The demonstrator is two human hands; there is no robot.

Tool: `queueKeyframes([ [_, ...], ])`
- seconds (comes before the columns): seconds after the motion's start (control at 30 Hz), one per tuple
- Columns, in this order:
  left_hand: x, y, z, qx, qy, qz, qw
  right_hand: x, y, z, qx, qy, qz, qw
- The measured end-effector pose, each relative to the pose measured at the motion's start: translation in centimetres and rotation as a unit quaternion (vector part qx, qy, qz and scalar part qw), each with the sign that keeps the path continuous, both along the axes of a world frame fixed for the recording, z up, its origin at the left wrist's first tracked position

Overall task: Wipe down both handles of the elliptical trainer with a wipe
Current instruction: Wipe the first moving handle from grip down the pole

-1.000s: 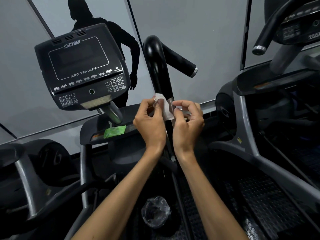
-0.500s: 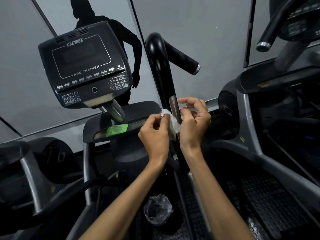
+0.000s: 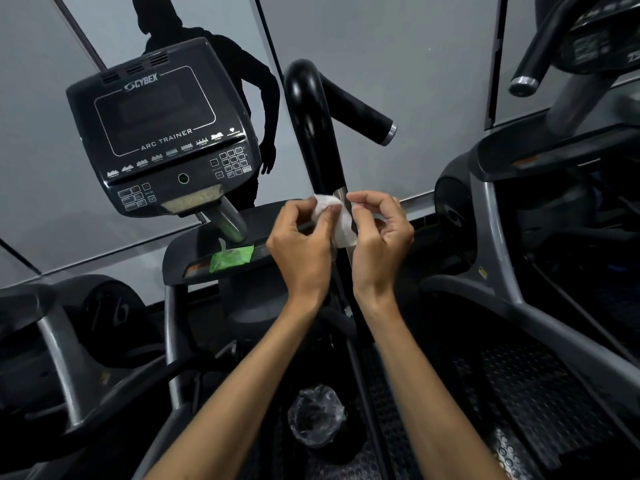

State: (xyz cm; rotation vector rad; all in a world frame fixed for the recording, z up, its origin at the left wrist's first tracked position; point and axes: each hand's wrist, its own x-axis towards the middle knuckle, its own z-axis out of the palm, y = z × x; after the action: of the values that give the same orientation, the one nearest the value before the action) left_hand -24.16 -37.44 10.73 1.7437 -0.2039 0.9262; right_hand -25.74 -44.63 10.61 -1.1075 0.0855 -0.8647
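Grey gym wall behind. White wipe is pinched in left hand fingers, draped against the black handle at its metal band. Right hand fingers curled, apparently nipping the wipe's edge. Wipe judged limp, light; best bunched around the bar.

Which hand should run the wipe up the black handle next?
Left, probably. The left hand already pinches the white wipe against the handle, at the metal band. The right hand is beside it, fingers curled; whether it touches the wipe is unclear.
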Motion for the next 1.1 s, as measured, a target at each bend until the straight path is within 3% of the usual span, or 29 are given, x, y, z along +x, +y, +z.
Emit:
queueKeyframes([
  [0.1,1.0,0.5,-0.1,-0.042,0.021,-0.024,0.999,-0.2,-0.4,-0.3,0.005,0.0,0.003,1.0],
  [0.23,-1.2,0.1,-3.2,-0.033,0.066,-0.012,0.997,-0.3,-0.7,-0.6,0.004,0.001,-0.009,1.0],
  [0.43,1.0,1.1,0.0,-0.012,-0.001,-0.016,1.0,0.0,0.1,-0.9,-0.016,-0.011,0.005,1.0],
  [0.6,-0.5,1.3,-2.9,0.018,0.05,-0.024,0.998,0.3,-0.2,-1.4,0.003,-0.023,0.004,1.0],
  [0.7,-0.6,1.2,-2.1,0.048,0.021,-0.007,0.999,0.3,-0.1,-1.5,0.02,-0.019,0.002,1.0],
  [0.87,0.8,1.1,-1.6,-0.022,0.039,-0.021,0.999,0.2,-0.2,-1.9,0.031,-0.02,0.016,0.999],
  [0.97,-1.4,0.4,-4.5,0.0,0.073,-0.01,0.997,0.2,-1.0,-2.2,0.045,-0.025,0.007,0.999],
  [1.1,-1.0,0.0,-3.3,0.007,0.026,0.006,1.0,0.4,-1.5,-2.3,0.055,-0.024,0.005,0.998],
])
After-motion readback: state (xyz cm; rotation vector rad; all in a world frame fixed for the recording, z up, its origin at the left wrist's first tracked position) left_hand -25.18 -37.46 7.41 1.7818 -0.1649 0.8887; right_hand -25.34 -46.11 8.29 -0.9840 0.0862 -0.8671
